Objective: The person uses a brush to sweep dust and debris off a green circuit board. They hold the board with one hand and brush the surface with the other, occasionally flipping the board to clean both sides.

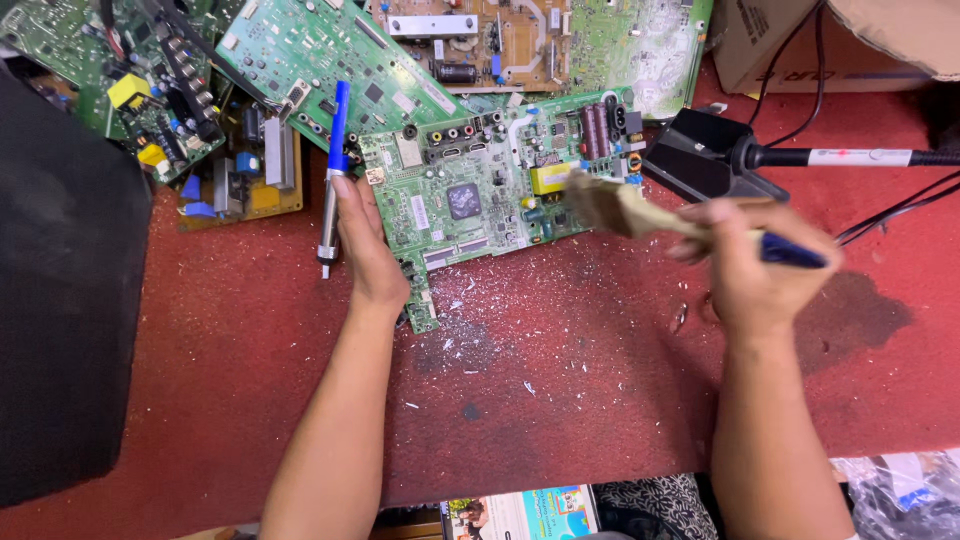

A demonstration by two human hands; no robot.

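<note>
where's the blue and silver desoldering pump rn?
Head view, left of centre: the blue and silver desoldering pump lies on the red work mat, just left of the left hand and the green circuit board.

Circuit board (480, 195) centre on table (560, 400); desoldering pump (333, 170) left; stand (705, 155) right (more boards (320, 50) behind).

Green circuit board (480, 195) lies flat on red tabletop (560, 380); left hand (368, 250) presses on board's left edge, fingers flat; blue-and-silver desoldering pump (333, 170) lies just beside left hand; right hand (755, 265) grips worn paintbrush (625, 208) by blue handle, bristles over board's right end, blurred; white flecks scattered on tabletop below board; more boards (310, 50) heaped behind; black stand (705, 155) right of board; cardboard box (780, 45) at far right.
</note>
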